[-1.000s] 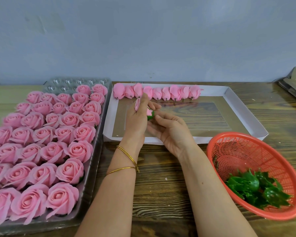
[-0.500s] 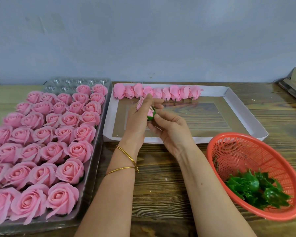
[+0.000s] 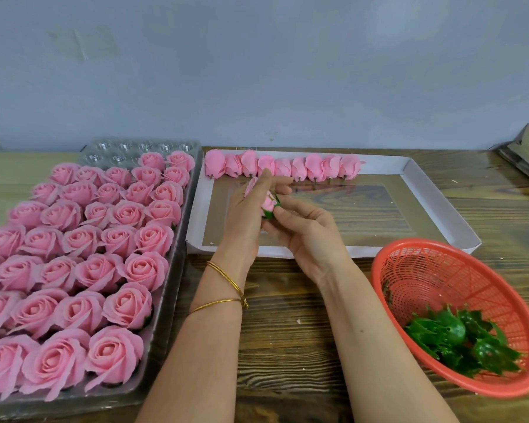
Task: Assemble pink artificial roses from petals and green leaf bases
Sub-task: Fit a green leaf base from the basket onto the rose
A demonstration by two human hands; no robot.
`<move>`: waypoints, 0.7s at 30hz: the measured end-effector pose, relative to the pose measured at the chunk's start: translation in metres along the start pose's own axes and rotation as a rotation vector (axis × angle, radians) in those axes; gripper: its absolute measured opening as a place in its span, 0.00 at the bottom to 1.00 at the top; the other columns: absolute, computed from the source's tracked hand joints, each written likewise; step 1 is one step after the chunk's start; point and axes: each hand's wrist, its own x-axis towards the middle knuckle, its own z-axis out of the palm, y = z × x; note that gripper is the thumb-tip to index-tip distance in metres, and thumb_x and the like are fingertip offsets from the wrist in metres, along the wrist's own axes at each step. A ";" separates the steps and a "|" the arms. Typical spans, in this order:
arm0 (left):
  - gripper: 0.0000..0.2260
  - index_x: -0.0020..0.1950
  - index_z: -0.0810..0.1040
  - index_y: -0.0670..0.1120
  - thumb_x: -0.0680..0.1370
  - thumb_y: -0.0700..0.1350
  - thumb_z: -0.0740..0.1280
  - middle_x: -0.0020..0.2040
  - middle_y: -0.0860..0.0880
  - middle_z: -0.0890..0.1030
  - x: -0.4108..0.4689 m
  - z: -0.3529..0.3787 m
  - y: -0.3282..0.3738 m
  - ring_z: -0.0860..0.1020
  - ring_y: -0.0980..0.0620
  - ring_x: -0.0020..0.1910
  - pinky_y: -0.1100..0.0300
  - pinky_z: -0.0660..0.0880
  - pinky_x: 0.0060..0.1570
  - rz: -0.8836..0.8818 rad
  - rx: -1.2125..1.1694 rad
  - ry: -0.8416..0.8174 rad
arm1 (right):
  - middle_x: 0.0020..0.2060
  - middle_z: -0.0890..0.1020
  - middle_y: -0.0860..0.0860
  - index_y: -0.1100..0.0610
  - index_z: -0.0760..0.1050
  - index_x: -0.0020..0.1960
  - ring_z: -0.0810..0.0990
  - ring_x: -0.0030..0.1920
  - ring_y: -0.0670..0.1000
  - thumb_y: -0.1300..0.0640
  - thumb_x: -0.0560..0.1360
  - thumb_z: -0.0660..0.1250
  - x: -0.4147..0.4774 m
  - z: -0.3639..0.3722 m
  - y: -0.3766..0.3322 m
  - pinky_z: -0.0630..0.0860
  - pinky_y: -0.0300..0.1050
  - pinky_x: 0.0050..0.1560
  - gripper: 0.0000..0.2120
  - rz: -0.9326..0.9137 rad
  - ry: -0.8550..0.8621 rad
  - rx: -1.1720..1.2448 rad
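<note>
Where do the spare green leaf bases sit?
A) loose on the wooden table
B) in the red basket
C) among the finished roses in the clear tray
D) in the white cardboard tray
B: the green leaf bases lie heaped in the red basket on the right.

Free tabletop [image 3: 287, 331] between roses [image 3: 126, 306] and basket [image 3: 379, 270]

Views: one wide-angle camera, worn on the person's head.
Facing: forward and down over the dark wooden tabletop [image 3: 287, 331]; the grey-blue wall [image 3: 257, 71] fills the upper frame.
Nearness: close; the left hand [image 3: 245, 218] and right hand [image 3: 306, 236] meet at frame centre.
</note>
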 end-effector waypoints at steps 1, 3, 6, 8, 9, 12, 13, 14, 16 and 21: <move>0.18 0.46 0.85 0.47 0.81 0.56 0.60 0.42 0.50 0.82 0.000 0.000 0.000 0.81 0.55 0.44 0.60 0.76 0.47 0.000 0.001 0.003 | 0.44 0.86 0.56 0.65 0.81 0.53 0.85 0.46 0.52 0.72 0.75 0.64 0.000 0.000 0.001 0.82 0.43 0.52 0.10 -0.014 0.005 -0.003; 0.18 0.46 0.85 0.48 0.81 0.56 0.60 0.42 0.50 0.82 0.001 0.000 0.000 0.81 0.56 0.43 0.60 0.75 0.45 -0.003 -0.002 0.005 | 0.44 0.86 0.56 0.64 0.81 0.52 0.85 0.45 0.51 0.73 0.75 0.64 0.000 -0.001 0.002 0.82 0.41 0.48 0.11 -0.027 0.005 -0.001; 0.17 0.46 0.85 0.49 0.81 0.56 0.60 0.42 0.51 0.82 0.002 -0.001 -0.001 0.80 0.57 0.41 0.60 0.75 0.43 -0.015 0.001 0.003 | 0.45 0.86 0.55 0.63 0.80 0.53 0.85 0.46 0.51 0.73 0.75 0.64 0.001 -0.001 0.002 0.82 0.42 0.49 0.12 -0.035 -0.003 -0.008; 0.17 0.47 0.85 0.49 0.81 0.56 0.60 0.42 0.51 0.82 0.002 -0.001 -0.001 0.80 0.57 0.41 0.59 0.75 0.44 -0.022 0.001 -0.002 | 0.45 0.86 0.55 0.63 0.80 0.53 0.85 0.46 0.51 0.73 0.75 0.64 0.001 -0.001 0.003 0.82 0.43 0.51 0.12 -0.042 -0.002 -0.023; 0.17 0.47 0.85 0.49 0.81 0.56 0.60 0.42 0.51 0.82 0.002 -0.001 -0.001 0.80 0.56 0.41 0.59 0.75 0.44 -0.022 0.000 -0.003 | 0.45 0.86 0.55 0.62 0.81 0.53 0.85 0.47 0.52 0.73 0.75 0.65 0.001 -0.001 0.003 0.82 0.43 0.51 0.12 -0.043 0.000 -0.030; 0.18 0.48 0.85 0.46 0.81 0.55 0.60 0.41 0.51 0.83 0.002 -0.001 -0.001 0.81 0.57 0.41 0.63 0.76 0.41 0.002 -0.001 0.019 | 0.44 0.86 0.55 0.62 0.81 0.51 0.85 0.46 0.51 0.71 0.75 0.66 0.001 -0.001 0.002 0.82 0.42 0.49 0.10 -0.045 0.003 -0.027; 0.17 0.48 0.85 0.46 0.81 0.55 0.61 0.41 0.51 0.83 0.002 -0.001 -0.002 0.81 0.58 0.40 0.65 0.76 0.39 0.008 0.002 0.027 | 0.44 0.86 0.55 0.62 0.82 0.50 0.85 0.45 0.51 0.70 0.75 0.66 0.001 -0.001 0.001 0.82 0.42 0.48 0.08 -0.038 0.000 -0.021; 0.17 0.47 0.85 0.46 0.81 0.54 0.61 0.41 0.51 0.83 0.002 -0.001 -0.002 0.81 0.59 0.40 0.67 0.76 0.39 0.006 0.005 0.030 | 0.44 0.85 0.55 0.62 0.82 0.49 0.85 0.45 0.51 0.68 0.75 0.67 0.001 -0.001 0.000 0.82 0.43 0.47 0.07 -0.029 -0.003 -0.015; 0.16 0.46 0.85 0.47 0.81 0.54 0.61 0.43 0.50 0.83 0.001 0.001 -0.003 0.81 0.60 0.41 0.68 0.76 0.39 -0.004 0.016 0.027 | 0.43 0.85 0.56 0.62 0.83 0.48 0.84 0.44 0.51 0.65 0.77 0.67 0.000 0.000 -0.001 0.82 0.43 0.47 0.06 -0.023 -0.001 -0.011; 0.15 0.44 0.85 0.48 0.81 0.54 0.62 0.44 0.48 0.82 0.001 0.003 -0.004 0.80 0.60 0.42 0.69 0.76 0.40 0.036 0.072 0.037 | 0.39 0.85 0.52 0.65 0.79 0.47 0.84 0.41 0.48 0.69 0.76 0.68 0.002 0.003 0.002 0.82 0.42 0.46 0.03 -0.062 0.043 -0.064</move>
